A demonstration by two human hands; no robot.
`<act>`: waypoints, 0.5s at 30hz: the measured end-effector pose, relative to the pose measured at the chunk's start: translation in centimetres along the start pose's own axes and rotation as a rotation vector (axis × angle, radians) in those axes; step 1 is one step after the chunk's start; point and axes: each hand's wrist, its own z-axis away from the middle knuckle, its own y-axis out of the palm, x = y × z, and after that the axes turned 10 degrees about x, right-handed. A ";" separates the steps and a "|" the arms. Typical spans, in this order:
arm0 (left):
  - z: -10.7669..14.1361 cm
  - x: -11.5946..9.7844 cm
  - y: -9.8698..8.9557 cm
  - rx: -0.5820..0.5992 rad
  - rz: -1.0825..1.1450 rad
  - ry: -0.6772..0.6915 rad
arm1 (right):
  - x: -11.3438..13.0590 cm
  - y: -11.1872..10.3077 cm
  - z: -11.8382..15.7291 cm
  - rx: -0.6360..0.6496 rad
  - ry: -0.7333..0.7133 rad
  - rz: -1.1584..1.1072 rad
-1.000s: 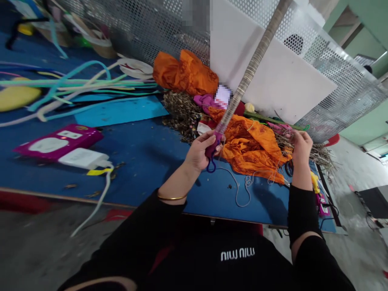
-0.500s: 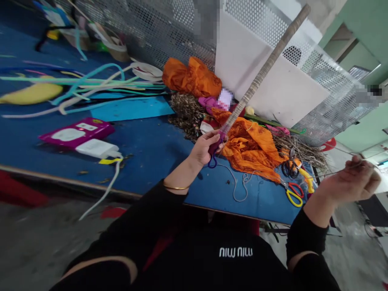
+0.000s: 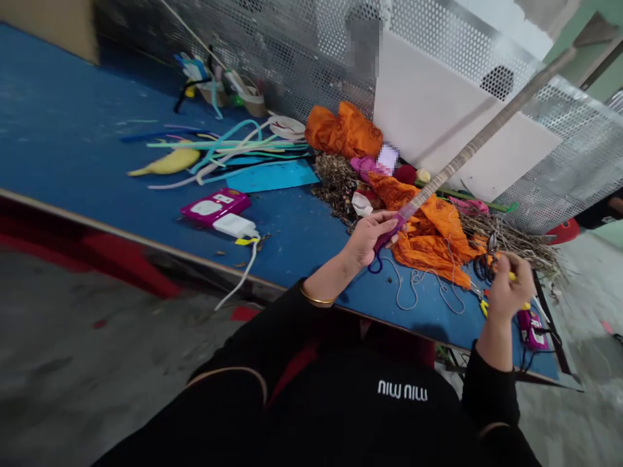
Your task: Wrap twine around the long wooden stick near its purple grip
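My left hand [image 3: 368, 239] is closed round the purple grip of a long stick [image 3: 467, 150] wrapped in tan winding, its far end pointing up to the right. A dark blue loop [image 3: 376, 261] hangs from the grip's near end. Over the table's right side is my right hand [image 3: 510, 287], fingers curled in; what they hold, if anything, I cannot make out. Beside it are black-handled scissors [image 3: 483, 267] and yellow-handled scissors [image 3: 483, 307], partly hidden. Thin grey cord [image 3: 407, 303] lies in loose curves between my hands, in front of a crumpled orange cloth [image 3: 435, 243].
Across the blue table [image 3: 160, 217] lie a yellow banana-shaped item [image 3: 170, 162], coloured fuzzy strips [image 3: 228, 150], a purple-and-white device [image 3: 217, 206] and dried plant matter [image 3: 333, 175]. A white board [image 3: 418, 97] leans on perforated metal. Another purple device [image 3: 533, 329] sits near the right edge.
My right hand has come down and inward from out at the right, where it held a thin cord stretched. More cord now lies on the table. The view has turned left; my left hand keeps the stick.
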 end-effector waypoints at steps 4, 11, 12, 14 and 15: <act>1.6 1.1 2.6 0.012 -0.001 -0.045 | 3.8 6.5 2.9 0.614 0.249 -0.664; 3.5 1.1 3.2 -0.009 -0.046 -0.032 | 4.5 8.4 5.2 0.877 0.313 -0.655; 3.6 1.0 3.1 -0.016 -0.057 -0.036 | 4.3 7.7 5.3 0.819 0.276 -0.610; 3.7 1.2 2.9 -0.025 -0.064 -0.056 | 4.1 6.6 5.5 0.624 0.158 -0.594; 3.8 1.5 2.9 -0.020 -0.060 -0.073 | 4.2 6.2 5.6 0.528 0.093 -0.619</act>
